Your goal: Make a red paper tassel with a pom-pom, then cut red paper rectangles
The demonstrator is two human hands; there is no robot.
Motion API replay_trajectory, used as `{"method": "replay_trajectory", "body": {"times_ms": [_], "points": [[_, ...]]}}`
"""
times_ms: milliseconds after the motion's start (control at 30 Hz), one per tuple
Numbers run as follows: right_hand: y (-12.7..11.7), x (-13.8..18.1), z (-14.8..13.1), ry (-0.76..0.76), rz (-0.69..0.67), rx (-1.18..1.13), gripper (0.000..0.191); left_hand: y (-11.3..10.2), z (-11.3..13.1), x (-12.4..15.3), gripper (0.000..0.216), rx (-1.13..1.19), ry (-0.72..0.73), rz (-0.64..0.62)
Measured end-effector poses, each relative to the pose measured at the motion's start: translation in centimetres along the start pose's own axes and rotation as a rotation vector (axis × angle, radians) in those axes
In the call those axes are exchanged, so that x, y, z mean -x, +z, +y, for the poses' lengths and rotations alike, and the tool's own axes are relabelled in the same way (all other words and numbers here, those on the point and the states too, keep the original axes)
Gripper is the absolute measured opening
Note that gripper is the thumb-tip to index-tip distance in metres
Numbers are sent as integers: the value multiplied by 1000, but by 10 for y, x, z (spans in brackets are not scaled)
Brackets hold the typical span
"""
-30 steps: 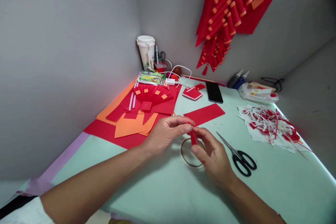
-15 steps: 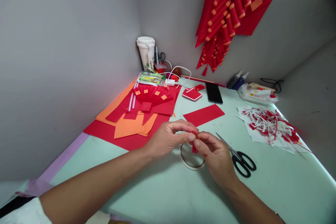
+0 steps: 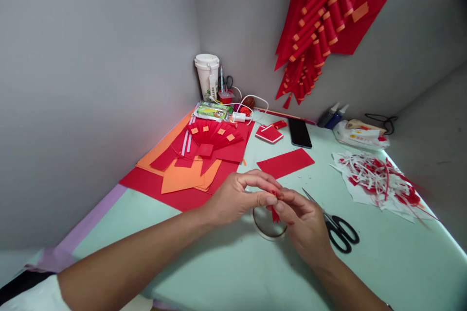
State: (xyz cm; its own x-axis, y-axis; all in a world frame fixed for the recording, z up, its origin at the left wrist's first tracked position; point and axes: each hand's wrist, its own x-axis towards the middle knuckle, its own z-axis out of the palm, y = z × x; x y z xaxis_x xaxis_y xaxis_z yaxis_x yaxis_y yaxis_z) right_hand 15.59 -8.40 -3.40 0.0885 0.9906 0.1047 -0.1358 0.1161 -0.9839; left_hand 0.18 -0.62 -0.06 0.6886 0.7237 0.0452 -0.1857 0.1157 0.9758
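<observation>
A small red paper tassel (image 3: 275, 215) is pinched between the fingertips of both hands, its cut strands hanging downward. My left hand (image 3: 242, 197) closes on its top from the left, thumb and forefinger together. From the right, my right hand (image 3: 304, 214) grips the same spot, and the fingers hide most of the tassel's head. Under the hands a roll of tape (image 3: 268, 236) lies flat on the table. Scissors with black handles (image 3: 341, 233) rest just right of my right hand. Beyond the hands is a red paper rectangle (image 3: 285, 163).
Red paper sheets (image 3: 146, 185), orange sheets (image 3: 182, 175) and a folded red fan (image 3: 215, 137) cover the left side. A phone (image 3: 299, 132), a lidded cup (image 3: 207, 77) and glue bottles (image 3: 335, 116) stand or lie behind. Paper scraps (image 3: 379, 180) pile at right. Red paper firecrackers (image 3: 321, 24) hang on the wall.
The whole view has shifted slightly, so everything appears a little lower and further right. Both hands still pinch the tassel, with only small finger movement.
</observation>
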Motion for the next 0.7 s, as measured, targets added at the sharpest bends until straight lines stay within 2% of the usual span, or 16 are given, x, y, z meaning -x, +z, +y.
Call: {"method": "replay_trajectory", "body": {"times_ms": [300, 433, 700], "points": [[-5, 0, 10, 79, -38, -120, 6, -1, 3, 1, 9, -23, 6, -36], [-1, -1, 4, 35, 40, -31, 5, -2, 3, 1, 23, -83, 28, 16], [4, -2, 0, -66, 95, 119, 5, 0, 1, 1, 7, -82, 78, 70]]}}
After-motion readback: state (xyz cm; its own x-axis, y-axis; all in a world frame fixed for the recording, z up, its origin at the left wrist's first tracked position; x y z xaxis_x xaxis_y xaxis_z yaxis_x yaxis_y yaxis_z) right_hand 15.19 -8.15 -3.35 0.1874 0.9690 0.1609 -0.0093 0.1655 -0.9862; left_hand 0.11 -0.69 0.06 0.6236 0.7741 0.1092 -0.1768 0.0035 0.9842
